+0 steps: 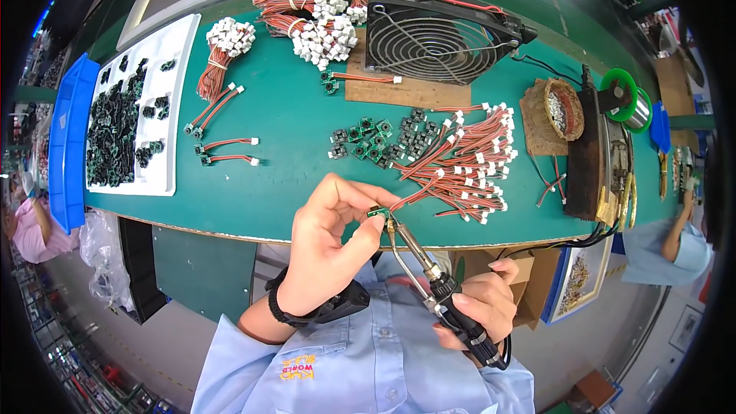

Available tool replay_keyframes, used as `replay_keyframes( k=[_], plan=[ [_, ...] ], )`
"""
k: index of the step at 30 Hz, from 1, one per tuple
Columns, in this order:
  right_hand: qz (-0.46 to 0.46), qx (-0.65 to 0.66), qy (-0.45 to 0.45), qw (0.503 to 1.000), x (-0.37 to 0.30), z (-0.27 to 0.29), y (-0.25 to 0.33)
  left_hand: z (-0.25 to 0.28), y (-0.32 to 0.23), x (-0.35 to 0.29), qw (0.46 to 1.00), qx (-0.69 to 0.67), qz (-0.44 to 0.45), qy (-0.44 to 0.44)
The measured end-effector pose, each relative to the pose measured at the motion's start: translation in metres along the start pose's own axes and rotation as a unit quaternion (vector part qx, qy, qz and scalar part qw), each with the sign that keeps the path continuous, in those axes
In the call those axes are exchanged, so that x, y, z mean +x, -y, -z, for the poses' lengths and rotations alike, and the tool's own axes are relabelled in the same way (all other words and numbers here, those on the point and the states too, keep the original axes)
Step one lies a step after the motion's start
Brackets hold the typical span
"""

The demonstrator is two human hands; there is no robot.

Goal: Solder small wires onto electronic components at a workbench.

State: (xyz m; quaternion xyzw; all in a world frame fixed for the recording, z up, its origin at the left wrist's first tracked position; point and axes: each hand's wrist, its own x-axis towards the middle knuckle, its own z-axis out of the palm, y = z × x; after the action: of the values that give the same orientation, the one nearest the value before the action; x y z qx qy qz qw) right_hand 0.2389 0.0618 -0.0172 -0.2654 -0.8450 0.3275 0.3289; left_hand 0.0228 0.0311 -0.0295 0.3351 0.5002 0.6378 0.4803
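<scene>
Between thumb and fingers, my left hand [333,241] pinches a small green circuit board [376,213] near the table's front edge. My right hand [484,303] is wrapped round the black handle of a soldering iron [445,287] with a thin metal tube alongside its shaft. The iron's tip meets the edge of the board, though the exact contact is too small to make out. A red-and-black wire lead [418,193] runs from near the board toward a fanned pile of wire leads with white connectors [479,161]. Several small boards [372,138] lie just beyond my left hand.
A black fan [437,34] stands on a wooden board [364,92] at the back. Bundled leads [326,38] lie beside it. At left is a white tray [170,161] of dark parts; at right, a round tin [563,110] and a solder spool [638,111]. Other people work at both sides.
</scene>
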Motion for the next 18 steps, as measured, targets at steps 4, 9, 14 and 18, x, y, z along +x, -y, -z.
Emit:
replay_keyframes(
  k=[4,9,14,18],
  plan=[
    [0.000,0.000,0.001,1.000,-0.0002,0.0007,-0.0004,-0.0012,-0.0010,0.0001,1.000,0.011,-0.009,-0.004],
    [-0.002,0.004,0.001,1.000,0.0001,0.0017,-0.0003,-0.0017,-0.0016,-0.0003,1.000,0.013,-0.006,-0.007],
    [0.001,0.003,-0.004,1.000,-0.0011,0.0010,-0.0012,-0.0010,-0.0033,-0.0014,1.000,0.019,0.011,0.001],
    [0.006,0.000,-0.011,1.000,-0.0018,-0.0001,-0.0012,-0.0008,-0.0023,-0.0017,1.000,0.025,0.010,0.004]
  ],
)
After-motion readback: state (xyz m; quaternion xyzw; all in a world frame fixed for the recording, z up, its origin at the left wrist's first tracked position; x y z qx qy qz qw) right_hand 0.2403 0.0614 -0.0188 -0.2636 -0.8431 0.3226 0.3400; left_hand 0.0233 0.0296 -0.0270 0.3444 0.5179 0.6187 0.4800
